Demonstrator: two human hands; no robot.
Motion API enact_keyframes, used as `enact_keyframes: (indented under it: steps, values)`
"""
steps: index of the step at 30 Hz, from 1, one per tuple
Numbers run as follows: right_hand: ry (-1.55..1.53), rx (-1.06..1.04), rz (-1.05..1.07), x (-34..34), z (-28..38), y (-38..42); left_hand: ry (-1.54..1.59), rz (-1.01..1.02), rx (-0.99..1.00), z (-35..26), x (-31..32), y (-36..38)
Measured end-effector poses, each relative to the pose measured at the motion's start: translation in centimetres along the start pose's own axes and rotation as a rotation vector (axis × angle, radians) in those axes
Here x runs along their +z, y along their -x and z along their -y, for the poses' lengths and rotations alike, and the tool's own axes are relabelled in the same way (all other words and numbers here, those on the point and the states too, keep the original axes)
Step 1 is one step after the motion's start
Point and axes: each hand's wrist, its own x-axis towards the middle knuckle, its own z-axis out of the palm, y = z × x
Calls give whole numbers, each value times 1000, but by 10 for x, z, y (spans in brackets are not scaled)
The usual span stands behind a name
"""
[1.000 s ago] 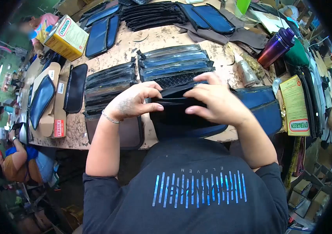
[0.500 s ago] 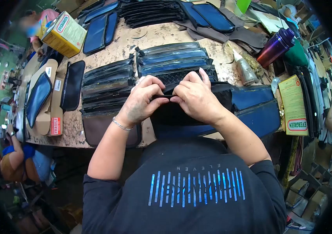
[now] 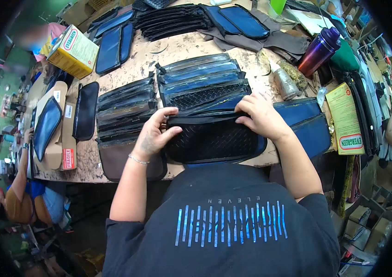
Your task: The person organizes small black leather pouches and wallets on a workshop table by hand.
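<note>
A black piece with a woven-looking texture [image 3: 212,141], a dark strip along its upper edge, lies in front of me at the table's near edge. My left hand [image 3: 154,134] is at its upper left corner, thumb and fingers spread apart around the edge. At the upper right, my right hand [image 3: 263,115] pinches that edge between thumb and fingers. Just beyond lie overlapping blue and black panels with edge strips [image 3: 200,74]. More dark strips [image 3: 124,111] are laid out to the left, above a brown panel [image 3: 131,164].
A yellow Evergreen can [image 3: 74,53] stands back left, near cardboard [image 3: 69,138] bearing a blue piece. At right are a glue-stained bottle [image 3: 286,83], a purple flask [image 3: 318,51] and another Evergreen can [image 3: 350,120]. A black stack [image 3: 173,22] sits at the back. People work nearby.
My hands have moved apart from the middle of the edge to its two ends. The black piece now lies flatter with its textured face showing. My left fingers have spread.
</note>
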Motion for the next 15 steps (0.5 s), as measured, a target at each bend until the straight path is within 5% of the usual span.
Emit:
enact_keyframes:
  steps: [4, 6, 8, 10, 12, 15]
  values:
    - [-40, -118, -116, -15, 5, 13, 276, -116, -9, -35, 16, 18]
    - [31, -171, -331, -43, 13, 10, 207, -296, 219, -78, 27, 30]
    - [103, -215, -632, -61, 19, -9, -392, -433, 730, -102, 30, 34]
    - [150, -177, -671, -66, 29, -31, -488, -500, 965, -112, 48, 23]
    - [-122, -143, -517, -43, 22, -45, -693, -483, 900, -103, 60, 7]
    - [-594, 52, -222, 11, -3, -42, -385, -250, 477, -62, 93, -8]
